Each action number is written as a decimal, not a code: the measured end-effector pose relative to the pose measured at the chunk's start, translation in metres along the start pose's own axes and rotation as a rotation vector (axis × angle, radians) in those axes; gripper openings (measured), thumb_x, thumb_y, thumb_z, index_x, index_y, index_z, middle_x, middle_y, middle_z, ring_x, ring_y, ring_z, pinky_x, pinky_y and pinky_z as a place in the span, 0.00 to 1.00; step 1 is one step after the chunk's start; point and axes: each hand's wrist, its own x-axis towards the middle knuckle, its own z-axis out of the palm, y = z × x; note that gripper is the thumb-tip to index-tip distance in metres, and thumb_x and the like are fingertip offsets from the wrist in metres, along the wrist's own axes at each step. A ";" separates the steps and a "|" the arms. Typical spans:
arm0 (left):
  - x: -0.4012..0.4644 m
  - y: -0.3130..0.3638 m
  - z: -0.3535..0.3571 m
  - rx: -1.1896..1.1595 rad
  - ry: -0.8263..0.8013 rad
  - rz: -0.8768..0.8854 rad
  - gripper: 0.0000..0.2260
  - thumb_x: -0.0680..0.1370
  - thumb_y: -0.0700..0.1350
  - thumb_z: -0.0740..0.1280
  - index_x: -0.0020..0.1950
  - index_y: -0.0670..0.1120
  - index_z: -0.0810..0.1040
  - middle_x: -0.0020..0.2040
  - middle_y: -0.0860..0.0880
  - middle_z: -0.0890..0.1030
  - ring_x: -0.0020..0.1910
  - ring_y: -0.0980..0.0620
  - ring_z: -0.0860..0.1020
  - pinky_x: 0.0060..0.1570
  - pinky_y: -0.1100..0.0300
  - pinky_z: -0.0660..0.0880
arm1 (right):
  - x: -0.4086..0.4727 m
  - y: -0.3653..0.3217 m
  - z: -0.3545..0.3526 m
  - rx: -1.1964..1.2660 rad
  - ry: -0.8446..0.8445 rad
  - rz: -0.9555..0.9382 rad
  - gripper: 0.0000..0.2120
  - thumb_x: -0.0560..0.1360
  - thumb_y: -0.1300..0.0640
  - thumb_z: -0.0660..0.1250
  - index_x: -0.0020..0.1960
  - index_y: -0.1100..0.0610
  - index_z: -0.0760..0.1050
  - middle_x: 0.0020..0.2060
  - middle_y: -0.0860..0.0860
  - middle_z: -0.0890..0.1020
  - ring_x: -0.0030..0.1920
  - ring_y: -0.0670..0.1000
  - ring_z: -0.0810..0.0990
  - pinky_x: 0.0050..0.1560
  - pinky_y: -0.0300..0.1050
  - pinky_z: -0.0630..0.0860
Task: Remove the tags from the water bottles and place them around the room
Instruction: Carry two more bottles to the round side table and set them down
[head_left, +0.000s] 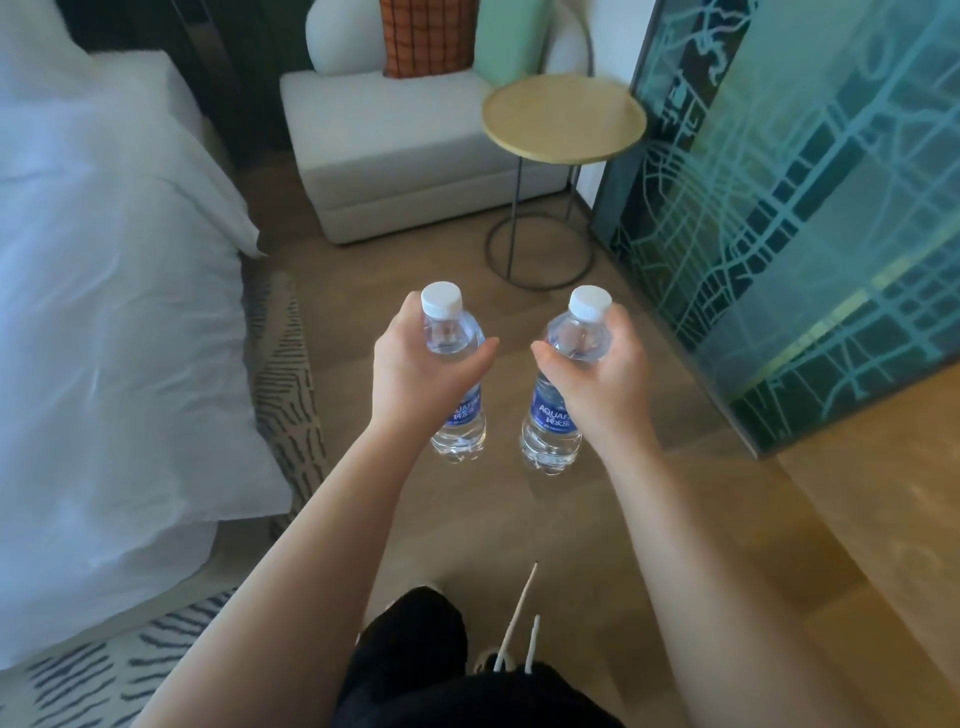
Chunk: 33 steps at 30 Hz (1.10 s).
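Two water bottles are being carried upright above the wooden floor (519, 519), one in each hand. The left bottle (457, 374) is grasped about its shoulder by the left hand (415, 369), fingers wrapped round and the thumb laid across the front; the right bottle (563, 384) is gripped in the same way by the right hand (597, 374). Both white caps are on and the blue labels show below the hands. No tag can be made out on either neck, though part of each neck is hidden by the fingers, so it is judged that the tags are already off and that the placing step is in hand. A round side table (563, 117) is seen ahead, its top bare, just beside a pale sofa (395, 150) bearing an orange cushion (426, 36) and a green one. A bed (104, 312) with white linen lies to the left over a patterned rug (291, 364), and a patterned glass partition (805, 208) stands to the right. The side table is judged the nearest likely spot. For the next move, an approach would be needed, then a bottle lowered base first onto the tabletop, kept vertical, and the fingers opened only once it is standing steady, clear of the rim
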 end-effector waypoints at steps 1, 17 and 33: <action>0.018 -0.003 0.006 -0.001 0.005 0.004 0.18 0.65 0.55 0.75 0.45 0.50 0.71 0.39 0.54 0.79 0.41 0.57 0.78 0.38 0.66 0.74 | 0.019 0.004 0.007 -0.004 -0.007 0.004 0.18 0.65 0.52 0.74 0.52 0.52 0.73 0.41 0.45 0.80 0.43 0.40 0.79 0.43 0.27 0.70; 0.420 -0.040 0.115 -0.036 -0.047 0.054 0.16 0.64 0.56 0.74 0.44 0.58 0.70 0.40 0.57 0.79 0.42 0.59 0.79 0.41 0.60 0.76 | 0.390 0.044 0.149 -0.025 0.065 0.038 0.17 0.64 0.51 0.74 0.50 0.49 0.72 0.38 0.41 0.80 0.40 0.36 0.78 0.37 0.25 0.69; 0.705 -0.023 0.317 -0.071 -0.202 0.087 0.17 0.66 0.52 0.77 0.49 0.51 0.74 0.43 0.55 0.81 0.44 0.59 0.80 0.45 0.54 0.80 | 0.726 0.131 0.139 -0.015 0.193 0.077 0.18 0.62 0.47 0.72 0.50 0.44 0.72 0.39 0.37 0.80 0.40 0.39 0.79 0.38 0.29 0.73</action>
